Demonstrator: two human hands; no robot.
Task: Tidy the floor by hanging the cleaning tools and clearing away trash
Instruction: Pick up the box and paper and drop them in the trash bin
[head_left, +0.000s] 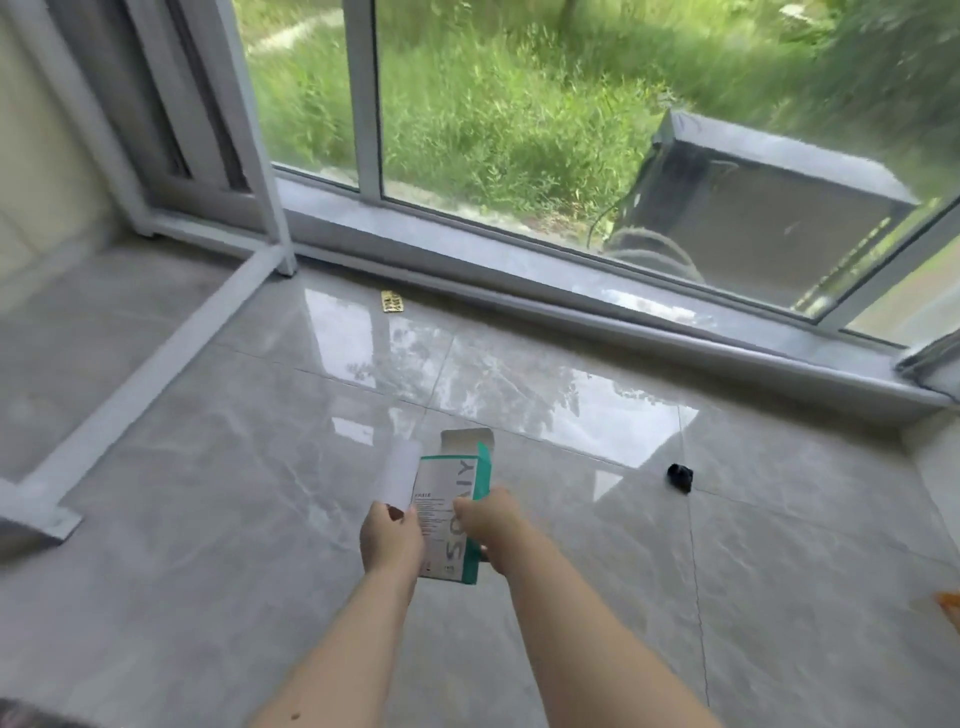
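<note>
Both forearms are stretched forward from the bottom of the frame to its lower centre. A teal-and-white box (451, 512), its top flap open, is held there above the grey floor (571, 597). The left hand (390, 538) is curled round the box's left side together with a white sheet (399, 474). The right hand (491, 517) grips the box's right edge, knuckles up. A gold wrapper (392, 302) lies by the window sill (597, 306), above centre; a small black object (680, 477) lies right of the box.
</note>
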